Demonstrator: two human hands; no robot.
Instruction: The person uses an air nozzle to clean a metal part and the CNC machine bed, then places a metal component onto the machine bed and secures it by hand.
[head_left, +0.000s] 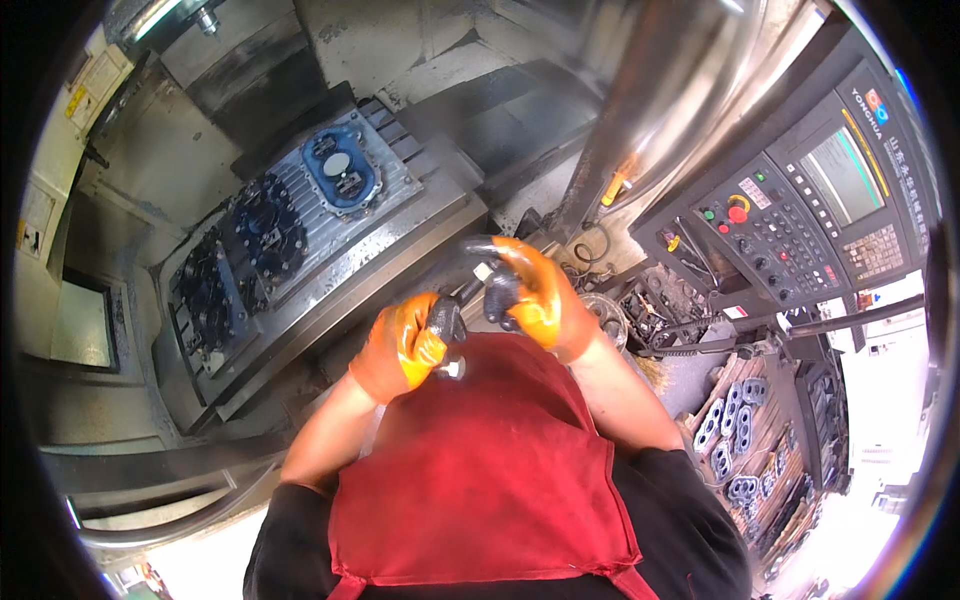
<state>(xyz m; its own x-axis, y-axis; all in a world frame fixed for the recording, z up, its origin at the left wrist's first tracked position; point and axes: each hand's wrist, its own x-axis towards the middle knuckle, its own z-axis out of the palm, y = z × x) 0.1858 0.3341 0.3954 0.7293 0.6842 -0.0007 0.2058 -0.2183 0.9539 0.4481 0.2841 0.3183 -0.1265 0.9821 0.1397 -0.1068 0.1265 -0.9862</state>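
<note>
My left hand [408, 343], in an orange glove with dark, wet-looking fingertips, is closed in front of the red apron. A short bright metal piece [453, 369] sticks out beneath its fingers. My right hand [534, 297], gloved alike, is curled round a short dark rod with a bright squarish metal end [484, 271]. That rod slants down towards the left fingers; whether it touches them, or joins the lower metal piece, I cannot tell. Beyond the hands, a blue-faced metal housing plate [342, 170] lies on the machine table [400, 190].
Dark metal fixtures [268, 228] sit further left on the machine table. At right stands a control panel [790, 215] with a red knob and screen. Grey castings [735, 415] lie on a wooden surface at lower right, near a heap of metal scraps [660, 305].
</note>
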